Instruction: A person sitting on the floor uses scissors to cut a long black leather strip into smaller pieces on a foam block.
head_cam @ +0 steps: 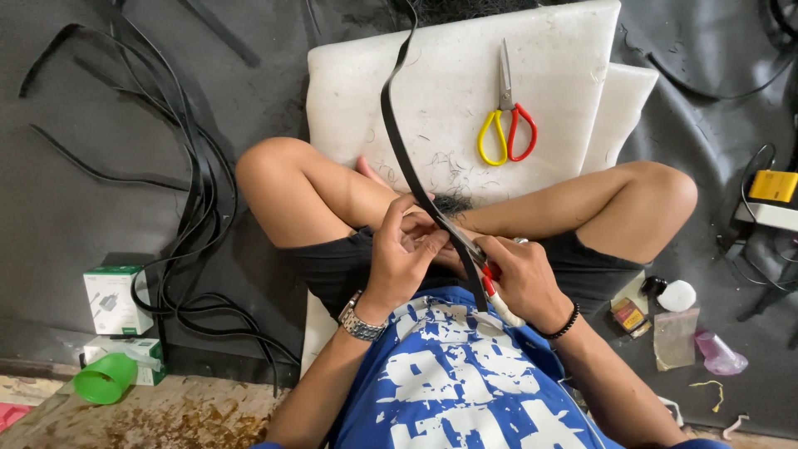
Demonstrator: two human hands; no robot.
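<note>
Left of the foam pad (465,91): two small white-and-green boxes (112,299), stacked, are sitting beside one green cup (104,378) lying on its side; a loose bundle of black strips (195,208), too tangled to count, is trailing across the dark floor. At the pad's near edge: the left hand (399,254), one, wearing a metal watch (359,320), is closing its fingers around one long black strip (403,154), which is running from the lap up over the pad and out of view at the top. The right hand (524,278), one, with a bead bracelet (565,323), is gripping one knife (490,287) with a red-and-white handle, its blade lying against the strip just beside the left fingers. Judged risks: the blade is working close to the left fingertips and bare legs, so a slip along the smooth strip could cut skin; the strip's long free end could twist and pull the cut off line. On the pad: one pair of scissors (507,116), yellow and red loops, lying untouched. Right of the pad: one yellow box (773,185), one white lid (680,295), two clear bags (675,337).
</note>
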